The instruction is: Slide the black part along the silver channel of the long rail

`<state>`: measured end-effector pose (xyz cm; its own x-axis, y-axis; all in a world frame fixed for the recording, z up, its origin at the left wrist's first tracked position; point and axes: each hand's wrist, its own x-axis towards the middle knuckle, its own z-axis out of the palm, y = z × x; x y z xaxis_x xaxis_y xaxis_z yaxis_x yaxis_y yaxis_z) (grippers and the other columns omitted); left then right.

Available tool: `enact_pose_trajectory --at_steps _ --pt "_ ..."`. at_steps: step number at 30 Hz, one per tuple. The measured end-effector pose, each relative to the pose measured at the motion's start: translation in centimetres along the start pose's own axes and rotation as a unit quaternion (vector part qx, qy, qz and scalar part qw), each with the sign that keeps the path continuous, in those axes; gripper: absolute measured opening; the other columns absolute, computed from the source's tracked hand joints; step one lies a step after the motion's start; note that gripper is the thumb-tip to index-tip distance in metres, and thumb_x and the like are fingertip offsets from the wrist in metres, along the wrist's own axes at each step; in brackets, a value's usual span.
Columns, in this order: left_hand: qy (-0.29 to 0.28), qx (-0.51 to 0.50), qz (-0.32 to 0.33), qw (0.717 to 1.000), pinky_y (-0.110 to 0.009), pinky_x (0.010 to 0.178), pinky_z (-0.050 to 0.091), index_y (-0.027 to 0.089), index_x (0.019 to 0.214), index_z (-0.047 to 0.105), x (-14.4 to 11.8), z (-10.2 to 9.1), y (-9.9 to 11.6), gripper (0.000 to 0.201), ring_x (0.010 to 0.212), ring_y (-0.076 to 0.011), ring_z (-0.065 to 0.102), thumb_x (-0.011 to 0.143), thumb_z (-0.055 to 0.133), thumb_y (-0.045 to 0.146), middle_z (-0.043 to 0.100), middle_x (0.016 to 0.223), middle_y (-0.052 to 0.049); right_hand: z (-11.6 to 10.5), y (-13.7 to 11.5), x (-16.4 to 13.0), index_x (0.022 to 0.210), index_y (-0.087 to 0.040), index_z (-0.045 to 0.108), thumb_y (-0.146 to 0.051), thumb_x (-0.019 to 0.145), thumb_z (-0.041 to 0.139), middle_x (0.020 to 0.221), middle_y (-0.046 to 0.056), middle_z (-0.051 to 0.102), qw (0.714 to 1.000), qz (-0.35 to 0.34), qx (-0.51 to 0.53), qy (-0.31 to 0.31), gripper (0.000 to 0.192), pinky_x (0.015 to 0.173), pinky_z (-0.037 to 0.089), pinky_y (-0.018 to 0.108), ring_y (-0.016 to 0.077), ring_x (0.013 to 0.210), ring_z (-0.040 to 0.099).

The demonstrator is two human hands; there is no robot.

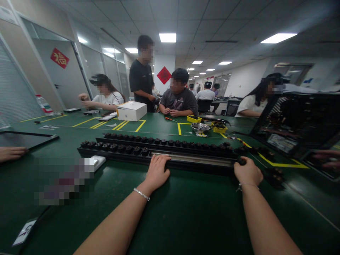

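I see the long black tray (186,161) lying across the green bench (186,212). My left hand (157,172) rests flat on its near edge, grip released; my right hand (247,171) clenches its right end. A white box (131,110) sits well behind.

Long tray (159,150): lies crosswise on the table (186,212), just before the person, its rows of small parts running left to right.
Left hand (156,171): rests flat on the tray's near edge, about midway along.
Right hand (247,172): at the tray's right end, touching it.
White box (131,110): behind the tray, to the left, farther down the table.
Metal bowl (200,126): behind the tray, right of the box, before a seated person.
Bottle (44,105): far left, near the wall.
Open case (297,124): right of the tray, on the table's right side.
Other hands: one (10,153) at the left edge, one (328,159) at the right edge, both well apart from the tray.
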<state>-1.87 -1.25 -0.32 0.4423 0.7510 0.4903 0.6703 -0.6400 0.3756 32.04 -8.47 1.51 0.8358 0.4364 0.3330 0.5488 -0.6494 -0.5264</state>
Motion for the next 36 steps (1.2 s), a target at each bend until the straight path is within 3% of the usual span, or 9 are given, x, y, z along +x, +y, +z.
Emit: enact_pose_trajectory --at_steps 36 --pt "-0.006 -0.003 -0.004 1.000 -0.051 0.115 0.016 0.023 0.114 0.053 0.0 -0.2 0.1 0.043 0.122 -0.0228 0.046 0.072 0.049 0.012 0.059 0.123 -0.004 -0.5 0.9 0.6 0.115 -0.020 0.062 -0.035 0.073 0.055 0.108 0.013 0.064 0.999 0.028 0.024 0.012 0.045 0.093 0.043 0.048 0.0322 0.106 0.056"
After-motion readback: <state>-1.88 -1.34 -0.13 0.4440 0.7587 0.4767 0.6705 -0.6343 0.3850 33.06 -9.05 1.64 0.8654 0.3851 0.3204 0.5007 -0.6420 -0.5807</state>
